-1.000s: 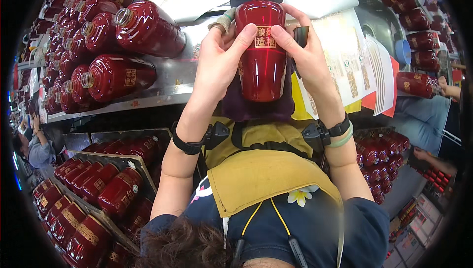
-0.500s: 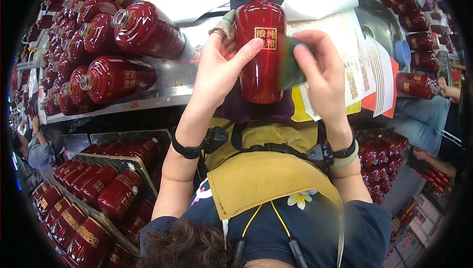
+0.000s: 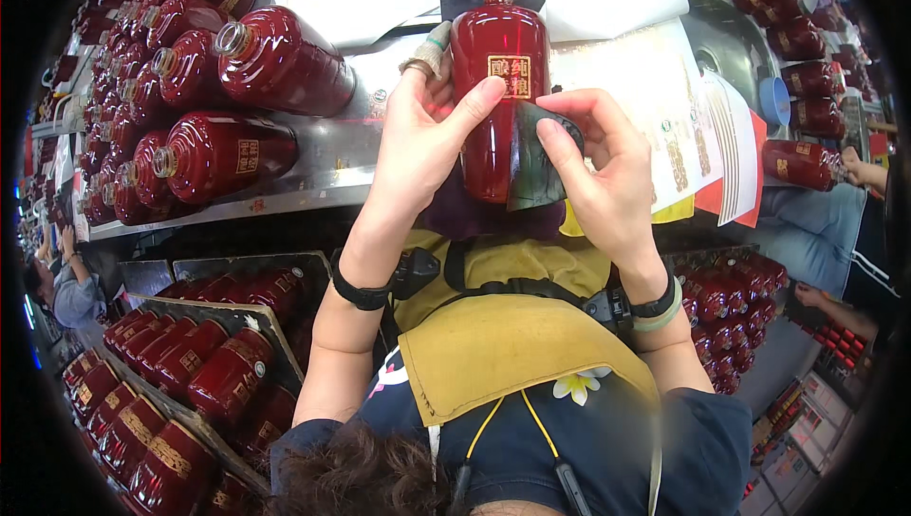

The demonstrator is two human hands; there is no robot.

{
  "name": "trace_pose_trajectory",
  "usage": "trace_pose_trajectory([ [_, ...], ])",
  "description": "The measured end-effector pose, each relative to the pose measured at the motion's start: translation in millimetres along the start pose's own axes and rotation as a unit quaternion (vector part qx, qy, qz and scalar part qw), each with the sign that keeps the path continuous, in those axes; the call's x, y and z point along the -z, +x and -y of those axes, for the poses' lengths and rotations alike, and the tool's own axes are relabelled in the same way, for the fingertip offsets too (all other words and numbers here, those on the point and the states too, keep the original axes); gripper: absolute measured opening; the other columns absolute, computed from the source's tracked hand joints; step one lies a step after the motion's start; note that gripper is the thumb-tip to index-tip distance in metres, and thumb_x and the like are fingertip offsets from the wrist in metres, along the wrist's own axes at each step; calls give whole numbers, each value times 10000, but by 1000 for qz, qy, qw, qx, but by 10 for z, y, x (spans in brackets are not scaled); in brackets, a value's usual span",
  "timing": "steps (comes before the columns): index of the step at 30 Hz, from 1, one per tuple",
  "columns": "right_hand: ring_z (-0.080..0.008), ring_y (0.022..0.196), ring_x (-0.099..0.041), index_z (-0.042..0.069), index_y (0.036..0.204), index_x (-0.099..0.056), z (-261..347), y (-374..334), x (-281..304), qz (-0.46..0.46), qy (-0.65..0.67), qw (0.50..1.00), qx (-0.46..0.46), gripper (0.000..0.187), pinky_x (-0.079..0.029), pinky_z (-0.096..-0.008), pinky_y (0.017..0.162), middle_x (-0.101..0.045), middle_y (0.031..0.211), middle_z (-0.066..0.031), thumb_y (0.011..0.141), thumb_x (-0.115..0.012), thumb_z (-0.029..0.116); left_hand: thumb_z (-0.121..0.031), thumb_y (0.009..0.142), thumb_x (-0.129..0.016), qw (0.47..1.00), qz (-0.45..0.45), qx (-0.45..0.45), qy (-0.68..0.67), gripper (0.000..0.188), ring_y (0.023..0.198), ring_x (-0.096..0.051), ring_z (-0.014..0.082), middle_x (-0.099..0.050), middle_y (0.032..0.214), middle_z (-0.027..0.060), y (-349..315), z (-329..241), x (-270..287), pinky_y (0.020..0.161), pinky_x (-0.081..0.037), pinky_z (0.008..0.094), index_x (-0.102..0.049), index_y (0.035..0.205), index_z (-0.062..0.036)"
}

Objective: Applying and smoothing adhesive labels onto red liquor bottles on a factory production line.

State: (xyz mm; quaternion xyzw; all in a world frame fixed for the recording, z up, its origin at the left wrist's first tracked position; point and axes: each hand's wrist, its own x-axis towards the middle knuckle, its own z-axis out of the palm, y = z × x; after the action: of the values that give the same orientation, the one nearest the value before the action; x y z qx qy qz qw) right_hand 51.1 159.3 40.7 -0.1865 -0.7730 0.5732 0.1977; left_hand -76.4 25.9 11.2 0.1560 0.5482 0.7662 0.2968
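The red glazed bottle (image 3: 498, 89) stands upright at the front edge of the metal bench (image 3: 323, 170), held between both hands. The left hand (image 3: 422, 141) clasps its left side, thumb across the front. The right hand (image 3: 598, 179) pinches a dark film sheet (image 3: 533, 160) against the bottle's right flank. Laid-down red bottles (image 3: 223, 151) crowd the left; paper sheets (image 3: 664, 108) lie just right, leaving little free room.
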Motion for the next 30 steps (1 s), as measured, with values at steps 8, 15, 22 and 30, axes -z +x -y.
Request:
trace_pose_trajectory([
  [8,-85,700,-572,2,1045,-697,2,14,-13,-9,0,1000,6,137,-467,-253,650,-678,857,-45,913,-718,27,-128,939,-769,1000,-4,2,7,763,1283,-579,202,-561,1426,186,5,9,9,1114,-462,344,-336,1524,99],
  [15,-139,739,-620,6,1036,-698,-1,18,-27,-15,-35,999,36,147,-493,-278,680,-691,895,-68,896,-739,25,-134,937,-775,1000,-3,0,4,773,1261,-592,191,-577,1404,175,12,6,-6,1095,-477,336,-332,1528,94],
  [22,-105,836,-640,5,1091,-693,-7,65,46,1,24,1000,17,153,-512,-259,754,-693,958,-34,938,-701,15,-167,965,-751,1000,1,-3,24,753,1321,-552,213,-535,1456,200,-3,-3,18,1131,-444,351,-330,1537,83],
  [30,-55,900,-596,8,1183,-666,-42,486,327,-6,121,992,-46,213,-484,-212,806,-679,1006,0,1037,-635,160,-273,1029,-667,999,-32,-9,-11,766,1446,-426,257,-398,1574,242,-11,-49,102,1194,-360,380,-256,1581,63],
])
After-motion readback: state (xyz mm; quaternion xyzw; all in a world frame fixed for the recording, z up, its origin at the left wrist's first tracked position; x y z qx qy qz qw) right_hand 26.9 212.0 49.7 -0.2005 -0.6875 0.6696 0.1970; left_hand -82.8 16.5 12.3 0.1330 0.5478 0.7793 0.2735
